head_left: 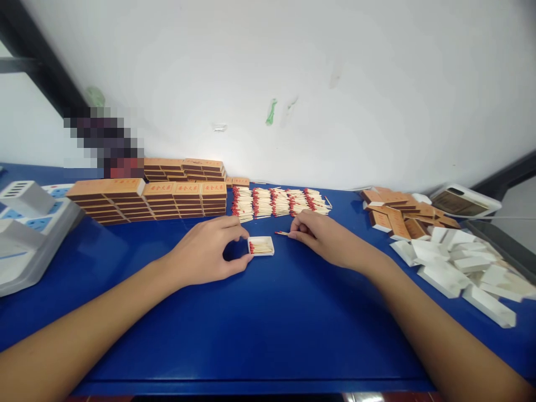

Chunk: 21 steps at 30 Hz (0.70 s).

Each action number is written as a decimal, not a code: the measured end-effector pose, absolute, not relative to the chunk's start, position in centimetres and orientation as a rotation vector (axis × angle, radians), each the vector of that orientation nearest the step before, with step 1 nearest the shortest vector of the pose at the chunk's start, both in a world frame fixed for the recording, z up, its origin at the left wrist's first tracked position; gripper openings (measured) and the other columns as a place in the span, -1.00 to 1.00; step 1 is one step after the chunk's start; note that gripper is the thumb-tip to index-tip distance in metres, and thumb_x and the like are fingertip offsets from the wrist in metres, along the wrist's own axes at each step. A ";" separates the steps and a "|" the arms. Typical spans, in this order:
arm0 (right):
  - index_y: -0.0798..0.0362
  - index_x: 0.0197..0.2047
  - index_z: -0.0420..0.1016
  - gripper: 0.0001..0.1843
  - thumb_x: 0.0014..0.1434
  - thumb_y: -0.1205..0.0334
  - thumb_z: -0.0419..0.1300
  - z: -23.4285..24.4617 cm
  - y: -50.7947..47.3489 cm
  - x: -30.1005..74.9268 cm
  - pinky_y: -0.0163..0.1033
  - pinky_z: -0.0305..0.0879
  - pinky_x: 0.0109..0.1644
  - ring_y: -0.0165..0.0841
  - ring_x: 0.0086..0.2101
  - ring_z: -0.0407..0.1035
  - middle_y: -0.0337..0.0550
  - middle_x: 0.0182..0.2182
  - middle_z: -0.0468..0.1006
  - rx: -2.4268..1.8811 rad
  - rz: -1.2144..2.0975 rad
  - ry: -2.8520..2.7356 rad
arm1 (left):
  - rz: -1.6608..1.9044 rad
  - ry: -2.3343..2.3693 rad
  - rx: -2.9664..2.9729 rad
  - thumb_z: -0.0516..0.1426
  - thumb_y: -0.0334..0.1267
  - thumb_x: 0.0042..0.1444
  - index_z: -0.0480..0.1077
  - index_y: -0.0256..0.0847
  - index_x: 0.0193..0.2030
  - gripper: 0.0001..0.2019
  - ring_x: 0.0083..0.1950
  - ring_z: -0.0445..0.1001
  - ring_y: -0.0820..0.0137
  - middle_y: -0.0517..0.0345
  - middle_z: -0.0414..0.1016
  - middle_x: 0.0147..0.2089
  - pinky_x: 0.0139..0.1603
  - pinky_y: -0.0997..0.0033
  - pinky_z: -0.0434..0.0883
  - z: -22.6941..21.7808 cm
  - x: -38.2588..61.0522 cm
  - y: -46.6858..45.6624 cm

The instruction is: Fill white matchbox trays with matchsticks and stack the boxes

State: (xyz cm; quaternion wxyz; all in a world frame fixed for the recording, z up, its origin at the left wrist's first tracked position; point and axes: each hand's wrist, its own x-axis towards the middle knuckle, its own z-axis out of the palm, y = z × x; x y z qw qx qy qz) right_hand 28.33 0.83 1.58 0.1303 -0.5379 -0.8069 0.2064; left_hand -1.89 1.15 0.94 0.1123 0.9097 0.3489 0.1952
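Observation:
My left hand (218, 245) grips the left end of a small white matchbox tray (271, 252) between thumb and fingers. Red-tipped matches (260, 247) lie inside that tray, heads toward my left hand. Just to the right, my right hand (314, 231) pinches a few matches (281, 233), their red heads pointing left, a short way from the tray; how many I cannot tell. Behind both hands, loose matches (280, 202) lie in several rows along the wall, red heads mostly to the left.
Stacked orange matchboxes (176, 192) form a wall at the back left. A white power strip (37, 240) with plugs stands far left. On the right lie orange matchbox sleeves (396, 215), a heap of white trays (456, 262) and a phone (464, 201) on the blue table (251, 335).

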 end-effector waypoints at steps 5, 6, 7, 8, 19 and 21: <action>0.01 -0.21 0.46 -0.81 0.46 0.17 0.11 1.7 0.9 28.6 -0.19 0.23 -0.27 -0.29 -0.34 0.34 -0.13 -0.30 0.51 -1.508 0.597 -2.338 | 0.575 1.019 2.687 0.23 -0.07 0.29 0.58 -0.13 -0.03 -0.76 -0.23 0.51 0.37 0.16 0.53 -0.18 -0.26 0.34 0.39 0.9 -1.8 1.2; 0.01 -0.22 0.45 -0.79 0.47 0.15 0.11 1.8 0.8 28.4 -0.19 0.22 -0.27 -0.30 -0.35 0.33 -0.15 -0.31 0.50 -1.493 0.601 -2.326 | 0.579 1.018 2.690 0.23 -0.07 0.29 0.58 -0.13 -0.03 -0.76 -0.23 0.51 0.36 0.16 0.53 -0.18 -0.26 0.34 0.40 0.9 -1.8 1.2; 0.01 -0.22 0.45 -0.78 0.47 0.13 0.13 1.9 0.5 28.1 -0.20 0.22 -0.28 -0.31 -0.35 0.33 -0.16 -0.32 0.50 -1.474 0.610 -2.308 | 0.585 1.018 2.694 0.23 -0.07 0.30 0.58 -0.13 -0.02 -0.76 -0.22 0.51 0.36 0.17 0.53 -0.18 -0.25 0.34 0.40 0.9 -1.7 1.1; 0.00 -0.21 0.45 -0.78 0.47 0.11 0.14 2.0 0.2 27.6 -0.21 0.22 -0.28 -0.31 -0.35 0.33 -0.18 -0.33 0.49 -1.446 0.622 -2.294 | 0.591 1.014 2.698 0.23 -0.08 0.30 0.57 -0.14 -0.02 -0.76 -0.22 0.52 0.36 0.17 0.53 -0.18 -0.25 0.34 0.41 0.9 -1.7 1.1; 0.03 -0.14 0.44 -0.93 0.46 0.30 0.17 1.9 -2.5 23.2 -0.20 0.26 -0.22 -0.30 -0.27 0.41 -0.11 -0.17 0.52 -1.311 0.406 -2.448 | 0.671 0.934 2.786 0.26 -0.14 0.28 0.55 -0.19 0.00 -0.77 -0.15 0.56 0.32 0.12 0.55 -0.12 -0.20 0.33 0.45 0.8 -1.5 0.6; 0.03 -0.13 0.45 -0.94 0.47 0.29 0.17 2.1 -2.3 23.6 -0.21 0.26 -0.22 -0.31 -0.27 0.41 -0.11 -0.17 0.53 -1.285 0.404 -2.436 | 0.684 0.923 2.782 0.26 -0.15 0.28 0.55 -0.18 0.01 -0.77 -0.14 0.57 0.32 0.12 0.55 -0.11 -0.20 0.34 0.45 0.9 -1.5 0.7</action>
